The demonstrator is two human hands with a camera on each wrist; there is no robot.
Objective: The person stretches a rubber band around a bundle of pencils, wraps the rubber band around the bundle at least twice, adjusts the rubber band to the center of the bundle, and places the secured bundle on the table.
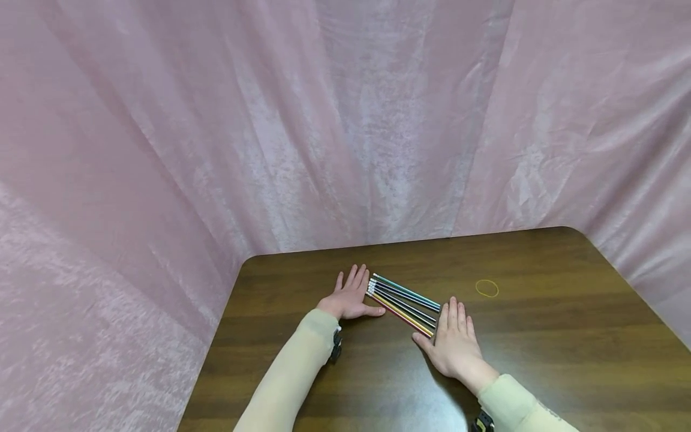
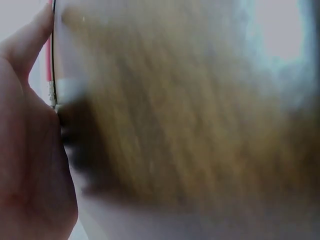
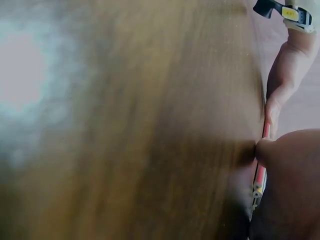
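Several pencils [image 1: 405,303] in red, yellow, black, blue and teal lie side by side on the wooden table, fanned slightly apart. Their white eraser ends point toward the left hand [image 1: 351,298], which lies flat with fingers straight beside them. Its thumb reaches along the near side of the row. At the other ends, the right hand [image 1: 456,342] rests with straight fingers along the tips and its thumb stretched to the near side. In the right wrist view a red pencil [image 3: 260,175] shows beside the thumb. A red pencil [image 2: 49,65] also appears by the left thumb.
A yellow rubber band [image 1: 487,288] lies on the table [image 1: 567,324] to the right of the right hand. Pink curtains [image 1: 378,120] hang behind the table's far edge and along its sides.
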